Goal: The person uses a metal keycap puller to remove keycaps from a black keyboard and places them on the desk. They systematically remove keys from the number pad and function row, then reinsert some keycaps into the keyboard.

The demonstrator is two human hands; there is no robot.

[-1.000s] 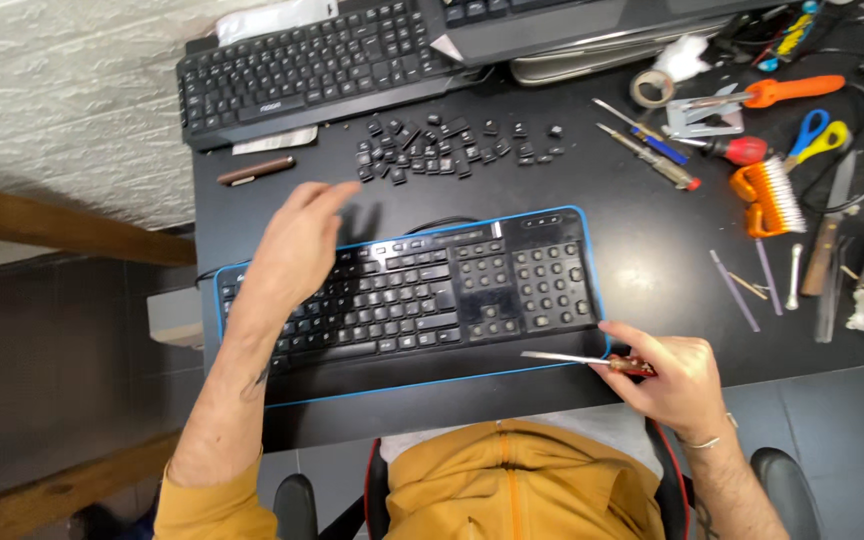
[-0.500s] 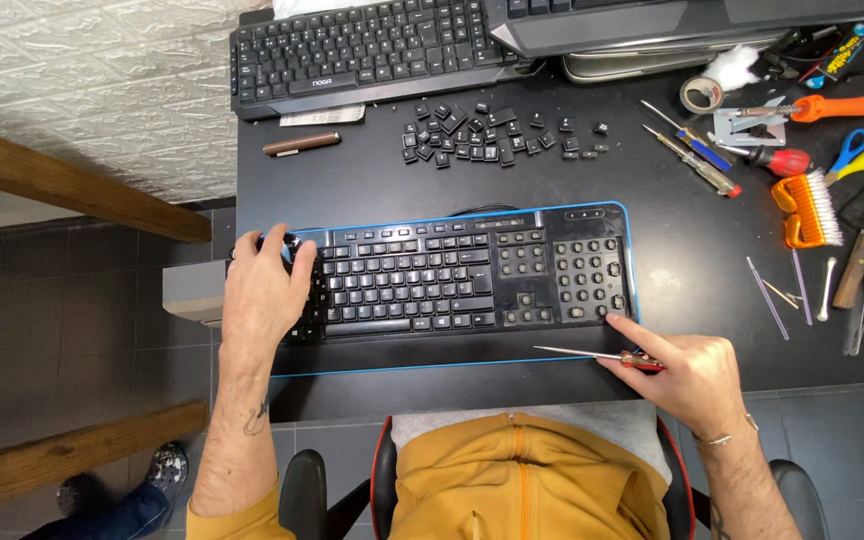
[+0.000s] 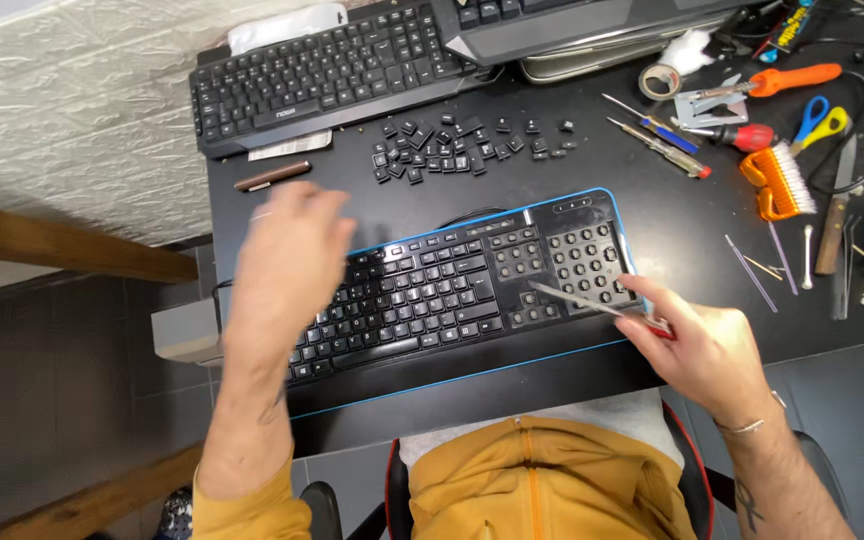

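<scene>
Below both hands, blue-edged keyboard: left hand blurred, grip unclear; right hand pinching screwdriver.

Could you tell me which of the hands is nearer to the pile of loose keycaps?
Left. The left hand hovers just below-left of the loose keycaps; the right hand is farther, at the keyboard's right end.

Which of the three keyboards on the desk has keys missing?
The blue-edged keyboard nearest the person: its number pad shows bare sockets, unlike the two full keyboards at the back.
</scene>
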